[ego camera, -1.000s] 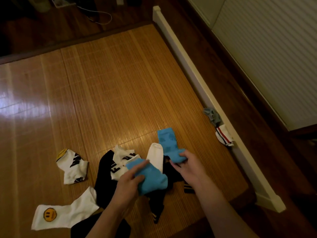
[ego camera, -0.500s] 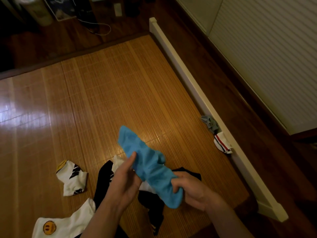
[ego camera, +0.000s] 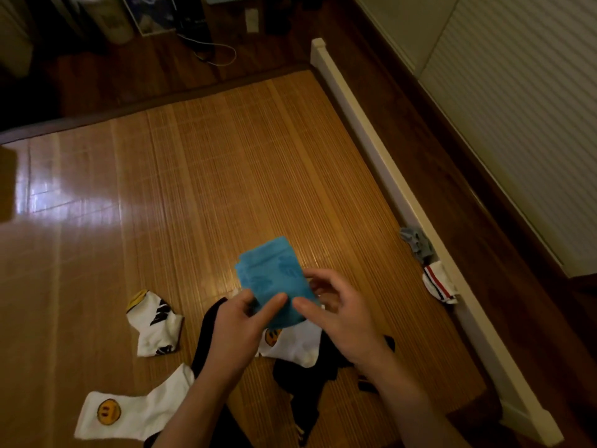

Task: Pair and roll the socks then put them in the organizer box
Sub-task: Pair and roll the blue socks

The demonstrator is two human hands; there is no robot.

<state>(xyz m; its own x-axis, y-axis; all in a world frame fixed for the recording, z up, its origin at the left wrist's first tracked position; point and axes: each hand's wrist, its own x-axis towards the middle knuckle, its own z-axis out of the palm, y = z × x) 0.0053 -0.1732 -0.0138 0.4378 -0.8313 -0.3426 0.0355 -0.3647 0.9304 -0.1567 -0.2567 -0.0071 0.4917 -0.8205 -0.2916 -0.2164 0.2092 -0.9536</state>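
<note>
Left hand (ego camera: pixel 235 328) and right hand (ego camera: pixel 342 315) both pinch the stacked light-blue knit socks (ego camera: pixel 271 273) at lower centre, likely aligning the pair before rolling.

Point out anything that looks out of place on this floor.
Two socks lie apart from the rest, against the long white rail at the bamboo mat's right edge: a crumpled grey sock and a white sock with red and dark stripes.

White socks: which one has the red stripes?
The striped sock lying by the white rail, beside the grey sock. The lettered sock, the smiley sock at lower left and the second smiley sock in the pile show no stripes.
</note>
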